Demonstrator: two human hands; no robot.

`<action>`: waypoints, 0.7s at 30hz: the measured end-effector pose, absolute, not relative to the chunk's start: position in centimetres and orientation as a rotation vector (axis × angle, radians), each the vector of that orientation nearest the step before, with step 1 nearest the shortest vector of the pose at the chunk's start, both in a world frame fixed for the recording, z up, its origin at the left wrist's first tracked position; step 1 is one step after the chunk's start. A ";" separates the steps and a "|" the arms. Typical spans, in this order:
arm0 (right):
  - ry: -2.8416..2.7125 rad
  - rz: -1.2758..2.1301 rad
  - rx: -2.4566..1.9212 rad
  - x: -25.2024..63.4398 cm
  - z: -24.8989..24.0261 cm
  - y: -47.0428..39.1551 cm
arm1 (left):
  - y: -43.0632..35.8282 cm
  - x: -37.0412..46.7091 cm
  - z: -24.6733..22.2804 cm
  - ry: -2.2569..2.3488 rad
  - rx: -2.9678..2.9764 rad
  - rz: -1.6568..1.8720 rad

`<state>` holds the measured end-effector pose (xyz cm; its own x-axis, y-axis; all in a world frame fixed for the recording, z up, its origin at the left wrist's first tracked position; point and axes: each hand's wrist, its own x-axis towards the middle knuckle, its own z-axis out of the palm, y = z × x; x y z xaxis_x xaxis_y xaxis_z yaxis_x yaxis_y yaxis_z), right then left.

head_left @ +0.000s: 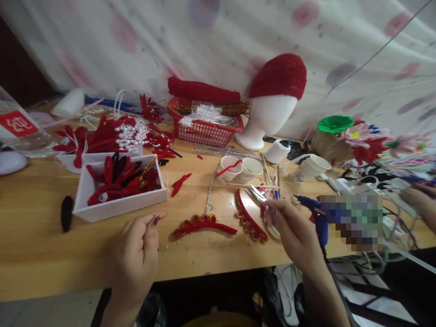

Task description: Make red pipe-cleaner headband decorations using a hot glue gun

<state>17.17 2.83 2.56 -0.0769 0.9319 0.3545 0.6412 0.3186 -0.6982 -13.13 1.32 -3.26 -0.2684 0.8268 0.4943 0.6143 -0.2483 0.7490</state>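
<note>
My right hand (294,227) is closed around a pair of scissors (258,193), its silver blades angled up and to the left. Beside those blades lies a curved red velvet piece (250,218) with a scalloped, gold-trimmed edge. A second red piece (200,226), also edged with gold loops, rests on the table between my hands. Low over the table on the left, my left hand (138,247) is closed with thumb and forefinger together; whether something small is in the pinch cannot be made out.
A white box (119,206) of red and black fuzzy pieces stands at left. Behind are two paper cups (252,170), a red basket (204,131) and a foam head (269,118). A blue glue gun (318,218) lies right. Another person's hand (420,204) is at far right.
</note>
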 end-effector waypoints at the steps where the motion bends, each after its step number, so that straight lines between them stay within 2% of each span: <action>1: -1.942 0.154 -1.555 18.4 2.7 4.3 | 1.4 -13.1 -3.3 1.762 1.753 1.531; 2: -2.063 -0.129 -1.677 19.6 2.6 5.8 | 1.5 -13.1 -3.3 1.738 1.752 1.536; 6: -2.154 -0.294 -1.787 22.2 1.2 10.3 | 2.0 -13.1 -3.0 1.695 1.818 1.542; 13: -2.268 -0.281 -1.852 23.5 -0.3 11.8 | 2.3 -13.2 -2.9 1.714 1.840 1.604; 21: -2.306 -0.151 -1.860 23.8 1.0 11.6 | 2.0 -12.6 -2.4 1.505 2.122 1.555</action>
